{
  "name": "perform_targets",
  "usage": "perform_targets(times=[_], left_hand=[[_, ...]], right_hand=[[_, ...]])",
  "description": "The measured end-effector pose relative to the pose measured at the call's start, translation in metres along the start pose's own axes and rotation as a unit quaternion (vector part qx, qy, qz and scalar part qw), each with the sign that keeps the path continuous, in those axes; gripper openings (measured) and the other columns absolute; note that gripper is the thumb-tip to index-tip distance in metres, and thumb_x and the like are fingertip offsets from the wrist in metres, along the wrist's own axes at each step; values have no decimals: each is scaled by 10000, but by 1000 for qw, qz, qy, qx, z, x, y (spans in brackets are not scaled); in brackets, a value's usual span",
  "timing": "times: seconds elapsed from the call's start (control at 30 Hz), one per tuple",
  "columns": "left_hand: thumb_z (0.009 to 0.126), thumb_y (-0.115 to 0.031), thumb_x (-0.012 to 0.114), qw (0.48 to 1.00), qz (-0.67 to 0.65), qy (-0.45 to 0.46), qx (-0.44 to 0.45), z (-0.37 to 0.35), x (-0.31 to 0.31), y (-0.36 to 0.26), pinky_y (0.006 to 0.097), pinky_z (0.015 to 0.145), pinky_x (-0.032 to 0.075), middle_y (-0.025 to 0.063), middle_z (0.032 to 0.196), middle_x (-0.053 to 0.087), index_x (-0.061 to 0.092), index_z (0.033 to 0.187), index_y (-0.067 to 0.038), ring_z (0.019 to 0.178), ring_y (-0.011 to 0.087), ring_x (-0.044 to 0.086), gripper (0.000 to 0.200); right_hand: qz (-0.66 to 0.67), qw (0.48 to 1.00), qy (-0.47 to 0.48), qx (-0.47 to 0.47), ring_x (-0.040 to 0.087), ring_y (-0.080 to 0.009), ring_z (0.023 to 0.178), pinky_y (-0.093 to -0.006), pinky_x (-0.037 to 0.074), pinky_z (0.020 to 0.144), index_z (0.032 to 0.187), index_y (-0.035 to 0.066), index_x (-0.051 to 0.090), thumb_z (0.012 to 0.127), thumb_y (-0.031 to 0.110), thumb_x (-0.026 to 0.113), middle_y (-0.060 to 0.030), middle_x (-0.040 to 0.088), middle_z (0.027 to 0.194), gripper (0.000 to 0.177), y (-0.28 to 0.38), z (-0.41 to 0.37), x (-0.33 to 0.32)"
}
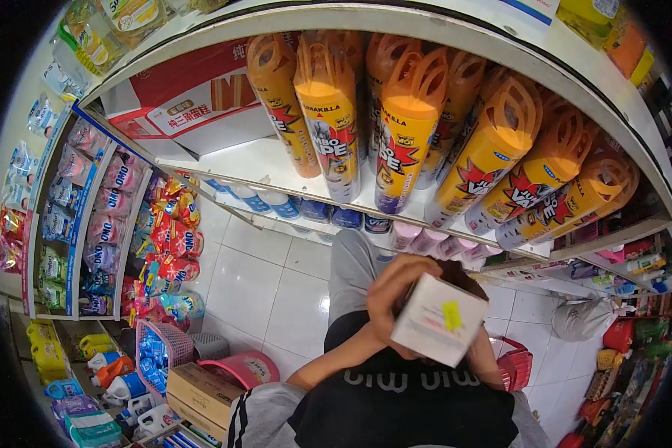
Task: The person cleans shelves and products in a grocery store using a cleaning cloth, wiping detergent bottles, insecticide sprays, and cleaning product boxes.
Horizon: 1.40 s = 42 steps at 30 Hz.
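Note:
A white box [442, 317] with a bright yellow-green sticker is held up close in front of my chest. My left hand [397, 295] is closed around its left side, fingers curling over the far edge. Behind the box's right side rises my right forearm [487, 364]; the hand itself is hidden by the box, so its grip does not show. A dark brown patch [461, 275] lies just beyond the box's far edge, too shadowed to name.
Yellow-orange spray cans [407, 138] line the shelf [239, 164] ahead, beside a red-and-white carton [201, 104]. Detergent packs [175, 243] hang at left. A pink basket [138, 343], a brown carton [201, 392] and a red tub [257, 367] crowd the tiled floor [276, 299].

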<state>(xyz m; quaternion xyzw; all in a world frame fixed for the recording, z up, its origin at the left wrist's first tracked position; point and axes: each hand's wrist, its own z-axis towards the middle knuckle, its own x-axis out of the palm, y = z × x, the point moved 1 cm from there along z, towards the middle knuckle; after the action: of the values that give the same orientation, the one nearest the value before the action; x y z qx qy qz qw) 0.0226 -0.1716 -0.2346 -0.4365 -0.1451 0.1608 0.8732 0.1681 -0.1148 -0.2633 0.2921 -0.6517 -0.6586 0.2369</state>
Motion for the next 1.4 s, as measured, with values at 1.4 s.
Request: perform_targets(times=[1.4], left_hand=[[773,-476,409,978,-98,166,-75,-12,1,54,392,931,295,115,1244,345,302,1238,-61,1121,278,365,632]], right_hand=[[-418,847,112,-309,259,-327,1211,-422,279,953,1033,234,566,556,131,636,-1,393,1260,493,63,28,19]])
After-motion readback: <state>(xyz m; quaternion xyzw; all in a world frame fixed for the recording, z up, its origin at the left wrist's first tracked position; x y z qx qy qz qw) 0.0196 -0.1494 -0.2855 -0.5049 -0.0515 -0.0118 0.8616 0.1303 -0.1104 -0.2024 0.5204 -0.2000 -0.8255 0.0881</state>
